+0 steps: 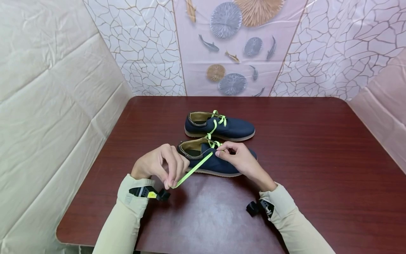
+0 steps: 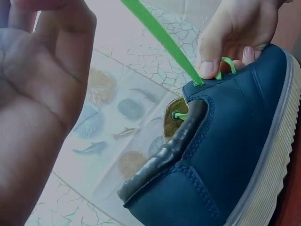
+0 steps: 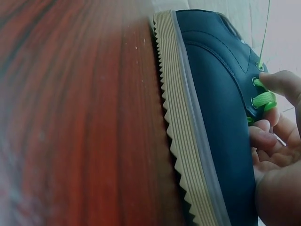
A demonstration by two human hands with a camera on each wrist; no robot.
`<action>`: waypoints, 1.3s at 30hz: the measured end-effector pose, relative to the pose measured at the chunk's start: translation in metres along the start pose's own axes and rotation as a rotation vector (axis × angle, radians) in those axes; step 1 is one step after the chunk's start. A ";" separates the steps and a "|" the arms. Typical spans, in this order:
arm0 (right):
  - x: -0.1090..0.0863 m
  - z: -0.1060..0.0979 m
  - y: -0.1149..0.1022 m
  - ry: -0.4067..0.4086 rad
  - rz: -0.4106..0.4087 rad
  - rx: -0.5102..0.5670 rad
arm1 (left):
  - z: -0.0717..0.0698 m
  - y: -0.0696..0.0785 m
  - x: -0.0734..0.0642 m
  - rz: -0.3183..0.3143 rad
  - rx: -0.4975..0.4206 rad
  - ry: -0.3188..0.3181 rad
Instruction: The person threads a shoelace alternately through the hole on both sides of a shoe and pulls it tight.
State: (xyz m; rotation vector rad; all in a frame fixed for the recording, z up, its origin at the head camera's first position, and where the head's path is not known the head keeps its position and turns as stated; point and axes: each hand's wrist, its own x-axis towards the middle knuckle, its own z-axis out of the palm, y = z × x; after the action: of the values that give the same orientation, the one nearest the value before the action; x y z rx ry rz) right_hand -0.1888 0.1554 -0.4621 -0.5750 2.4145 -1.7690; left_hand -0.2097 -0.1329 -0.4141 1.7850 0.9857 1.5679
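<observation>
The near navy shoe (image 1: 219,164) stands upright on the table with its toe to the right. Its bright green shoelace (image 1: 195,170) runs taut from the top eyelet to my left hand (image 1: 163,164), which pinches the loose length between thumb and fingertips, left of and nearer than the shoe. At the eyelets, my right hand (image 1: 239,158) pinches the lacing with thumb and curled fingers. In the right wrist view, the thumb (image 3: 282,84) lies against the lace beside the upper eyelets. The left fingertips are out of frame in the left wrist view.
Just behind stands a matching navy shoe (image 1: 234,127), also with green laces, close against the near one. Both are on a reddish-brown table (image 1: 317,158). Patterned sheeting (image 1: 152,46) hangs beyond its back edge, and pale cloth (image 1: 63,88) hangs at the left.
</observation>
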 end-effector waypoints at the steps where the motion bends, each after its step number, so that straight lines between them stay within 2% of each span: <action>1: 0.000 0.000 0.000 0.002 0.001 -0.001 | -0.001 0.000 0.000 -0.005 -0.001 -0.018; 3: 0.000 0.001 -0.001 0.004 0.001 -0.002 | -0.001 0.001 0.000 -0.040 -0.006 -0.042; 6: 0.001 0.000 -0.001 0.004 0.019 0.025 | 0.000 0.003 -0.003 -0.137 -0.002 -0.038; 8: 0.000 -0.001 -0.001 0.022 0.059 0.105 | 0.001 0.004 -0.005 -0.214 0.016 0.001; 10: 0.000 -0.002 -0.001 0.059 0.114 0.210 | 0.002 0.004 -0.008 -0.281 0.047 0.072; 13: 0.000 -0.004 -0.001 0.120 0.184 0.341 | 0.005 0.003 -0.010 -0.363 0.133 0.260; 16: -0.001 -0.007 -0.001 0.151 0.208 0.323 | 0.007 0.002 -0.009 -0.423 0.281 0.497; 18: -0.002 -0.012 -0.002 0.180 0.197 0.234 | 0.008 -0.001 -0.007 -0.446 0.362 0.652; 20: -0.006 -0.018 -0.002 0.216 0.174 0.115 | 0.007 -0.004 -0.006 -0.446 0.430 0.777; 23: -0.012 -0.029 0.000 0.245 0.117 -0.091 | 0.004 -0.010 -0.006 -0.450 0.504 0.896; 25: -0.017 -0.034 0.001 0.222 0.073 -0.175 | 0.001 -0.014 -0.006 -0.479 0.570 0.914; 27: -0.021 -0.036 0.001 0.182 0.035 -0.222 | -0.001 -0.019 -0.006 -0.526 0.631 0.892; 31: -0.022 -0.032 0.000 0.113 0.008 -0.249 | -0.003 -0.026 -0.006 -0.615 0.721 0.771; 35: -0.019 -0.022 -0.002 0.108 0.030 -0.283 | -0.001 -0.028 -0.004 -0.666 0.800 0.650; 39: -0.017 -0.016 -0.004 0.093 0.059 -0.250 | 0.003 -0.026 0.000 -0.722 0.870 0.593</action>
State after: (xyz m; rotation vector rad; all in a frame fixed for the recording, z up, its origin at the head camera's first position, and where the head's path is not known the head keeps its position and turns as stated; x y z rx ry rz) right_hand -0.1766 0.1745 -0.4553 -0.4466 2.7081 -1.5153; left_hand -0.2107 -0.1176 -0.4351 1.1054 2.5429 1.2490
